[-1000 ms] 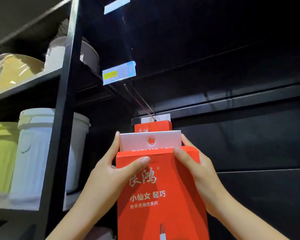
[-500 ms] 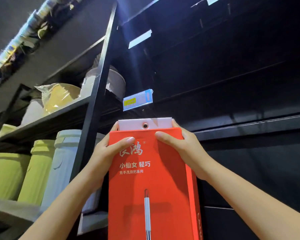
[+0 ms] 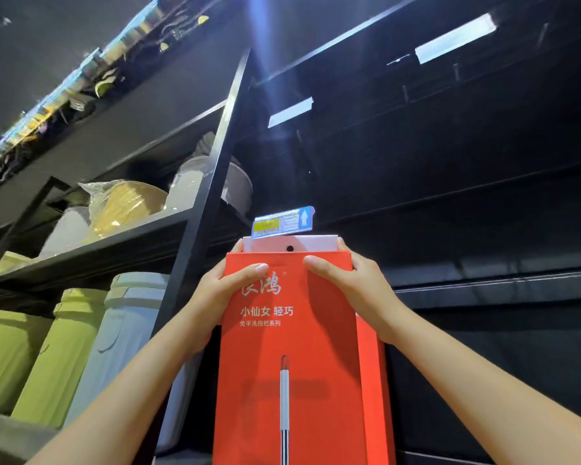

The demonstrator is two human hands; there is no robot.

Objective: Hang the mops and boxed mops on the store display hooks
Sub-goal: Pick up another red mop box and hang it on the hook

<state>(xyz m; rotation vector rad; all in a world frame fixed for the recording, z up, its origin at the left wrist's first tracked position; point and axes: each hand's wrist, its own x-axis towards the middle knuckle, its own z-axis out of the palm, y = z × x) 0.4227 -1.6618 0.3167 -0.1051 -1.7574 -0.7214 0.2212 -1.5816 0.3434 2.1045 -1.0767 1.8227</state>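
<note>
A person's left hand [image 3: 228,286] and right hand [image 3: 353,283] clasp the box [image 3: 292,364] by its top corners, having lifted its tab hole [image 3: 289,249] to just below the price tag [image 3: 282,223]; hooking looks next.

A black shelving unit is bounded by an upright post [image 3: 212,203]. Left of the post, a middle shelf [image 3: 91,251] is loaded with white basins [image 3: 190,186] right against the post, a yellow item wrapped in clear plastic [image 3: 128,204] further left, and a pale rounded item [image 3: 66,229] beyond it. Lower down, still left of the post, a lower shelf [image 3: 0,431] carries a pale grey bin [image 3: 128,337] nearest the post, then a green bin [image 3: 61,357] and a second green bin [image 3: 4,357]. Right of the post, a dark display wall [image 3: 483,229] crossed by horizontal rails is seen, with a price label [image 3: 282,223] near the post.
</note>
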